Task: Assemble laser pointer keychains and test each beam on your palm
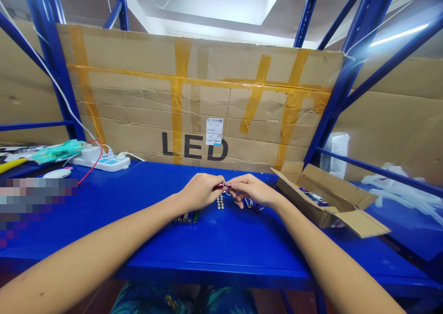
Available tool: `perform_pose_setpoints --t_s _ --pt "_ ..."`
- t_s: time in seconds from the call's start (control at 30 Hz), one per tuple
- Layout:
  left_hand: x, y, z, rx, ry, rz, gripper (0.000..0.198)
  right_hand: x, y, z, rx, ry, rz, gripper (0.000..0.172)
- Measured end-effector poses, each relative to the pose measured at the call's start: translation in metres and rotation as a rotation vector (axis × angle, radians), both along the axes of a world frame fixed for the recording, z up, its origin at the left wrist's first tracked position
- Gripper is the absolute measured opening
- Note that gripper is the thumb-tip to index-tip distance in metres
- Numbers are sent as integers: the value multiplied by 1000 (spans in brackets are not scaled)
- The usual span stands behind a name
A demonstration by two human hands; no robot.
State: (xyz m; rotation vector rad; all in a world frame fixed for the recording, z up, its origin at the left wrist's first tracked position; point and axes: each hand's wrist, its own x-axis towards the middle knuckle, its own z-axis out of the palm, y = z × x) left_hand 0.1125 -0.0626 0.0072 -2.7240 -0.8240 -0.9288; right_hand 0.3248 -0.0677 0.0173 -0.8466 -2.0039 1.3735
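Observation:
My left hand (199, 190) is closed around a small shiny red tube (218, 186) that lies level above the blue table. At the tube's right end, the thumb and finger of my right hand (254, 189) pinch it near a small silver fitting. Just below, small round silver button cells (220, 202) sit in two neat columns. Under my right hand are metal clips (248, 203) and dark coloured pieces, partly hidden by the fingers. A row of slim dark and green tubes (187, 218) with silver ends lies below my left wrist, partly covered by the forearm.
An open cardboard box (318, 217) with blue and metal pieces stands at right. A white power strip (107, 162) with cables is at back left. Tall cardboard (138, 106) closes off the rear between blue posts (327, 115). The blue table (221, 254) ends close to my lap.

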Motion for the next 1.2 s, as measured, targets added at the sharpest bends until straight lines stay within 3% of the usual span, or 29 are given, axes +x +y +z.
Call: perform_pose_setpoints --t_s 0.23,0.37,0.6,0.83,1.2 --pt "0 2 0 8 8 26 14 -7 6 -8 -41 126 -70 24" --pt "0 2 -2 28 35 51 13 -13 3 -6 23 136 -166 18" --pt "5 0 -4 -26 102 173 15 -19 -3 -5 302 -159 -327 18" --pt "9 -6 -1 -144 119 333 22 -23 -4 -7 821 -408 -350 23" --pt "13 -8 3 -124 356 569 26 -30 -13 -6 983 -672 -325 21"
